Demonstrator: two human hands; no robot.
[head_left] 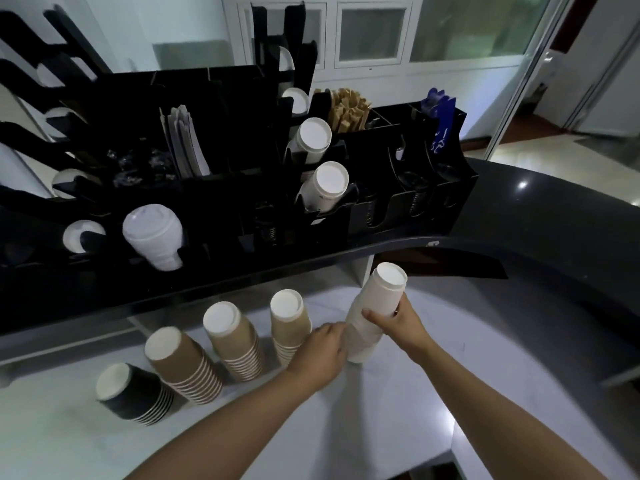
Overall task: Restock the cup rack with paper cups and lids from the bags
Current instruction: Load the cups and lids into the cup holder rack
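Note:
A stack of white paper cups (375,299) stands upside down on the white counter (381,410), tilted toward the rack. My right hand (394,323) is wrapped around its upper half. My left hand (323,351) grips its lower half from the left. Beside it stand three brown cup stacks (287,320) (235,341) (183,365) and one black stack (135,393), all upside down. The black cup rack (242,188) on the dark ledge holds two white cup stacks (311,138) (327,185) and a stack of white lids (152,235).
The rack also holds paper-wrapped sticks (187,143), brown sachets (348,109) and a blue packet (441,123). Several of its front slots show bare springs (372,213). A curved dark counter (554,237) runs along the right. Windows and a glass door lie behind.

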